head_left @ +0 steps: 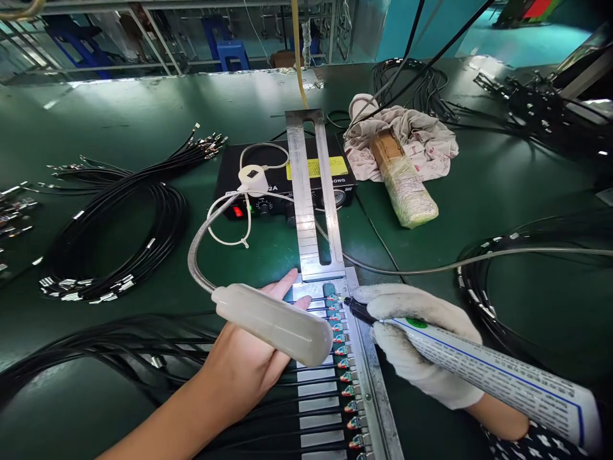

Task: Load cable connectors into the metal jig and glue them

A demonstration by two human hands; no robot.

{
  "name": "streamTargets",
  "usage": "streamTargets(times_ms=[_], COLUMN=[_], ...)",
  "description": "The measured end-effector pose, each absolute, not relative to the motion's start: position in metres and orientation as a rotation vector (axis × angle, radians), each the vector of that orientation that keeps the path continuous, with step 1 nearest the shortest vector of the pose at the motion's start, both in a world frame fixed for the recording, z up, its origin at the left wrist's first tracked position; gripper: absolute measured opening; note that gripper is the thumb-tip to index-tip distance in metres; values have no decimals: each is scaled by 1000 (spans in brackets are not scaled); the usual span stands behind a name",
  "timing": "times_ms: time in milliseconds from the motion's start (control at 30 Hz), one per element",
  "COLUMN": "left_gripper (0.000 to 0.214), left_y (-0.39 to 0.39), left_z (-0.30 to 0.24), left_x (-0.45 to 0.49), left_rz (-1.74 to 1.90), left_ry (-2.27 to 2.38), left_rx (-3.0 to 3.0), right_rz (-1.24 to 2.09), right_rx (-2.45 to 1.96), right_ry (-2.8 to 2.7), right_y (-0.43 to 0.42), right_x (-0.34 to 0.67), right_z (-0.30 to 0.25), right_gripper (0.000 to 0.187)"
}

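Note:
My right hand (421, 303), in a white glove, grips a long white tube (498, 377) with printed text. Its black nozzle (360, 311) points left at the top end of a row of small connector boards (341, 351). These boards, with black cables (316, 412) leading left, sit along a metal fixture (371, 377). My bare left hand (239, 361) lies over the fixture's left side near the topmost cables, two fingertips stretched out and apart. A white lamp head (272, 324) covers part of that hand, hiding its other fingers.
Behind the fixture, a slotted metal frame (306, 211) leans over a black control box (230, 169). Coiled black cables (115, 236) lie at left, with another coil (474, 281) at right. A plastic-wrapped block (407, 188) rests against a crumpled cloth (433, 137). The lamp's flexible neck (194, 252) arches beside my left hand.

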State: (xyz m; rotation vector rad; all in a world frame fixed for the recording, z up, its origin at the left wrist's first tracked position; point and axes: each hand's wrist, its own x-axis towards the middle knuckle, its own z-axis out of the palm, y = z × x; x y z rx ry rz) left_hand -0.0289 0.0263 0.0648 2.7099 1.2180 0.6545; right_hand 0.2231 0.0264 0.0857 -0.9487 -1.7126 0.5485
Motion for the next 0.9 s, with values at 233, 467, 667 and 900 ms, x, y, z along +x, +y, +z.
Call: streamTargets(times_ms=[233,467,667,900], left_gripper=[38,37,35,35], left_y=[28,28,29,28], left_z=[65,67,66,67], left_x=[-28,-27,-27,-26], left_rz=[666,671,668,668], left_ry=[1200,1204,1204,1203], left_rx=[2746,2728,2728,2728], right_rz=[566,547,545,563], right_rx=[-958,-959,-967,-961], right_ry=[-1726,-1739,-1747,-1735], right_y=[26,27,26,25], right_x=[224,224,224,224], right_z=[85,93,93,91], right_gripper=[19,15,16,18])
